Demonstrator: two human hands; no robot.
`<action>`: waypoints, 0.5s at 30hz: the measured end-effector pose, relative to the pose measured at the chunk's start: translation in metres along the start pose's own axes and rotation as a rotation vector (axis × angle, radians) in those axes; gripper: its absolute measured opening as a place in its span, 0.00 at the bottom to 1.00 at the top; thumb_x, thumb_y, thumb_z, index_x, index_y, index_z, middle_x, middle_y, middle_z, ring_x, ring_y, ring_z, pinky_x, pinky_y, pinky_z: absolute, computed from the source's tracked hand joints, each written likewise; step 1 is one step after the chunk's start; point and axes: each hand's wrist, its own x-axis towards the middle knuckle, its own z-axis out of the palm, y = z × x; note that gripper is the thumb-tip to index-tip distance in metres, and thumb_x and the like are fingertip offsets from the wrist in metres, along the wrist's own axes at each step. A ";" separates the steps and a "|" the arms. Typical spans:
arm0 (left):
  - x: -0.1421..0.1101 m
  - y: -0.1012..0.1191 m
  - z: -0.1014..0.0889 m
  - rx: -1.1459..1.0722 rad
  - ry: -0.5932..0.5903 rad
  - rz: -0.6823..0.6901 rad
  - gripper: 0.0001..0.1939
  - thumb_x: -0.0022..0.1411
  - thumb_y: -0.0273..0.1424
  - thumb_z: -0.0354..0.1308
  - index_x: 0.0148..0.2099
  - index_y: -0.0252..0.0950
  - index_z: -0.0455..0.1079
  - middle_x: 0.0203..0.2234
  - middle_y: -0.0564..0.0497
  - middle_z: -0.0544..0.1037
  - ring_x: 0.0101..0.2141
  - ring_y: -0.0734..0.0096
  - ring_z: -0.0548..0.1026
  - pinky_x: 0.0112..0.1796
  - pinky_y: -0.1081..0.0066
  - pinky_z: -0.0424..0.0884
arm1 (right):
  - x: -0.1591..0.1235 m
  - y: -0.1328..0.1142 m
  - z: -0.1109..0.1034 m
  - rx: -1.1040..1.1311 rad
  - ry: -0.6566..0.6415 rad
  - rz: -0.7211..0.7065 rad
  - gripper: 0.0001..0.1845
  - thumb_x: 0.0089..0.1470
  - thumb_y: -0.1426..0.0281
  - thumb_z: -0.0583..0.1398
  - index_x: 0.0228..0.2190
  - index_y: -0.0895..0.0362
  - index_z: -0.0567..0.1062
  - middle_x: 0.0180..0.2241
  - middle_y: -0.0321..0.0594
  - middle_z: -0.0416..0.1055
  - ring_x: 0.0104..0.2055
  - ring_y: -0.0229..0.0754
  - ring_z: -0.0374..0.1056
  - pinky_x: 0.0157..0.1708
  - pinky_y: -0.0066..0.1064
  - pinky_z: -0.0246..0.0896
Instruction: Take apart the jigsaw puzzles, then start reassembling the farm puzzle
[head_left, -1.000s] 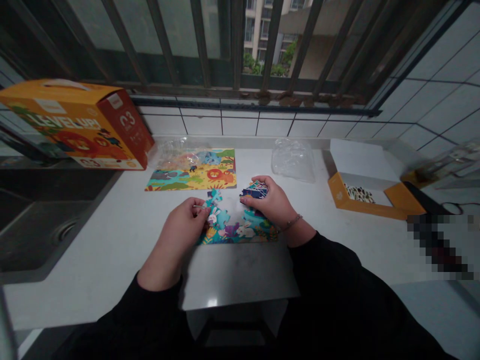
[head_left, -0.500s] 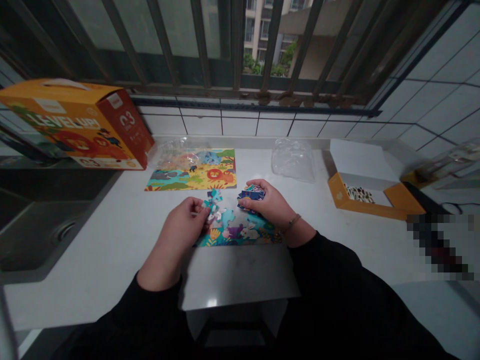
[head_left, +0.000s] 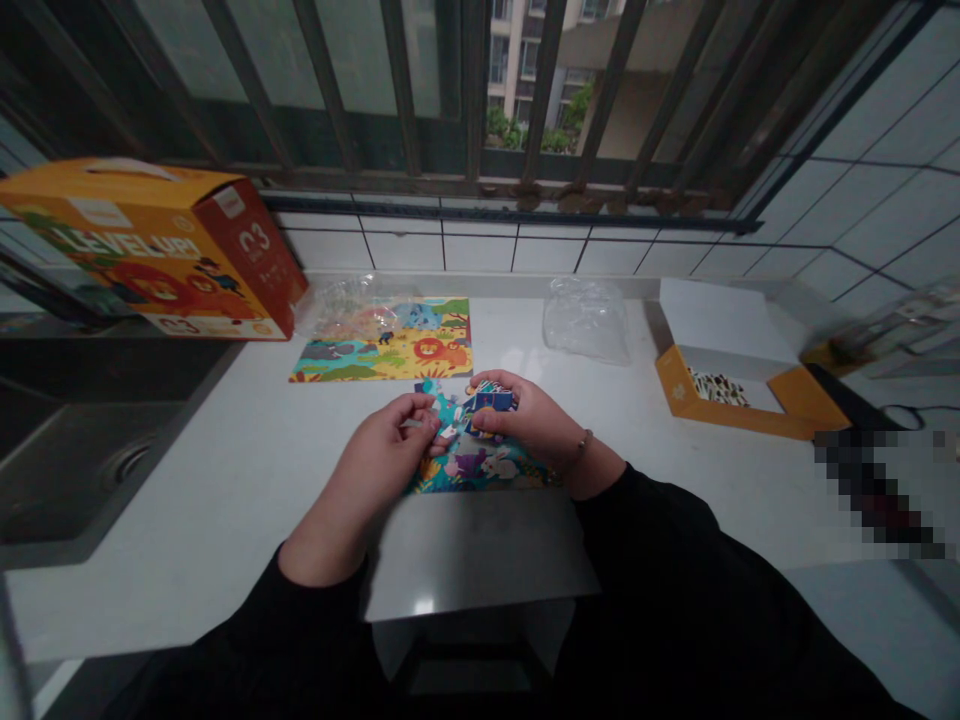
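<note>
A partly joined jigsaw puzzle (head_left: 499, 465) with white rabbits and teal, purple and yellow plants lies on the counter under both hands. My left hand (head_left: 394, 440) is closed in a pinch over its left part, on a small puzzle piece (head_left: 448, 432) with white on it. My right hand (head_left: 529, 415) grips a stack of puzzle pieces (head_left: 493, 401), dark blue on top, just above the puzzle's right side. The hands are close together, fingertips nearly meeting. Fingers hide parts of the piece and of the puzzle's left edge.
Behind lies a yellow animal puzzle (head_left: 439, 350) with clear plastic (head_left: 352, 305) on it. An orange carton (head_left: 150, 250) stands by the sink (head_left: 112, 440). At right are a plastic bag (head_left: 586, 320) and an open orange box (head_left: 739, 415) holding pieces.
My left hand has moved right, over the puzzle, with the piece in its pinch. My right hand has shifted slightly left and down with the stack, so the hands are closer together.
</note>
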 end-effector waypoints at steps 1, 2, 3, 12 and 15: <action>0.000 0.000 0.000 0.024 0.006 0.008 0.22 0.62 0.41 0.70 0.56 0.39 0.76 0.38 0.51 0.82 0.34 0.62 0.87 0.38 0.64 0.84 | 0.000 0.000 0.001 0.033 -0.006 0.000 0.36 0.42 0.57 0.80 0.51 0.52 0.78 0.39 0.36 0.79 0.37 0.43 0.75 0.43 0.39 0.76; 0.000 0.000 0.000 0.043 0.019 0.006 0.22 0.63 0.40 0.69 0.56 0.38 0.76 0.38 0.50 0.82 0.34 0.61 0.87 0.38 0.63 0.84 | 0.000 0.001 0.002 0.073 -0.003 -0.003 0.36 0.42 0.57 0.80 0.51 0.52 0.78 0.38 0.36 0.79 0.36 0.43 0.75 0.43 0.39 0.76; 0.000 0.000 -0.001 0.062 0.041 -0.003 0.21 0.64 0.39 0.68 0.57 0.38 0.76 0.38 0.50 0.83 0.34 0.61 0.87 0.38 0.63 0.84 | 0.000 0.001 0.003 0.121 0.007 -0.010 0.37 0.42 0.56 0.80 0.51 0.52 0.78 0.39 0.37 0.80 0.37 0.43 0.76 0.44 0.39 0.76; 0.000 0.001 0.006 0.093 0.024 0.026 0.22 0.64 0.37 0.67 0.59 0.38 0.77 0.42 0.46 0.86 0.37 0.58 0.87 0.40 0.62 0.84 | 0.002 0.006 0.014 0.295 0.013 -0.016 0.41 0.39 0.54 0.82 0.53 0.52 0.79 0.42 0.39 0.82 0.41 0.45 0.79 0.51 0.42 0.77; 0.000 -0.001 0.010 0.160 -0.012 0.112 0.24 0.64 0.36 0.66 0.62 0.39 0.77 0.43 0.46 0.86 0.40 0.57 0.87 0.43 0.59 0.83 | 0.005 0.010 0.018 0.300 0.040 -0.003 0.40 0.40 0.53 0.82 0.52 0.52 0.79 0.42 0.39 0.82 0.40 0.44 0.79 0.50 0.42 0.77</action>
